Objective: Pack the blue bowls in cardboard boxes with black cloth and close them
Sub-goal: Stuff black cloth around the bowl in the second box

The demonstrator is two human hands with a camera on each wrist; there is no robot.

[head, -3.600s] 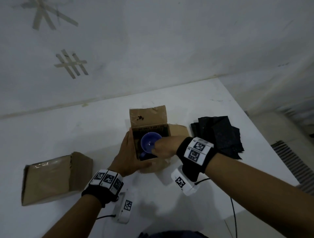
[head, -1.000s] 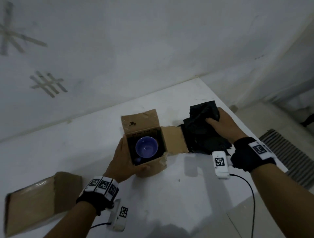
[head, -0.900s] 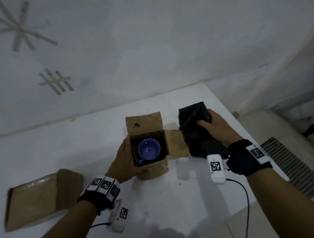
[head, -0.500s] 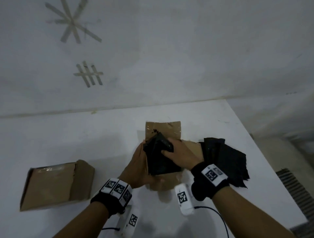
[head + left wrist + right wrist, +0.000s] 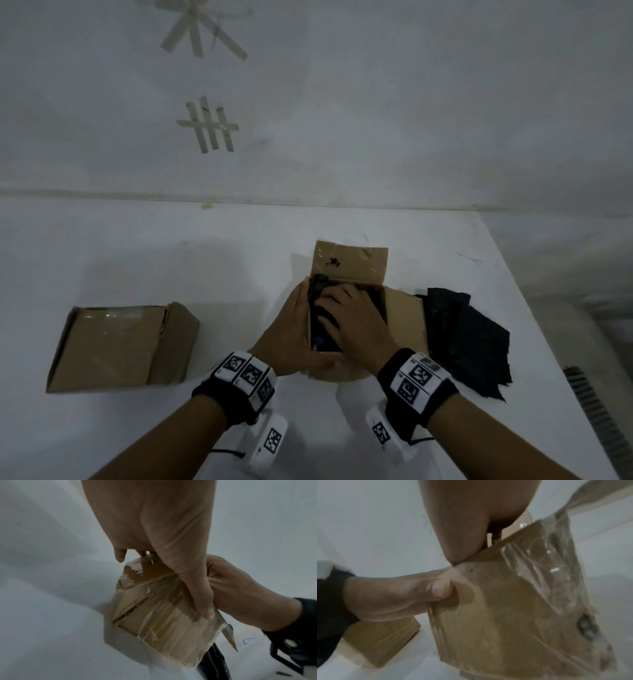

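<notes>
Right hand point(image 5: 356, 325) now presses black cloth point(image 5: 320, 291) into upright box point(image 5: 349, 263), left hand point(image 5: 291, 329) grip clasping it.

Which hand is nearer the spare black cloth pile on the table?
Right. The right hand presses cloth into the open box beside the pile; the left hand grips the box's far side.

My left hand point(image 5: 388, 596): thumb pressed on the box's near wall.
Box point(image 5: 513, 615): brown cardboard, shiny tape along its right.
My right hand point(image 5: 471, 513): over the box's top edge.
Second box point(image 5: 382, 641): behind, on the white desk point(image 5: 368, 527).
</notes>
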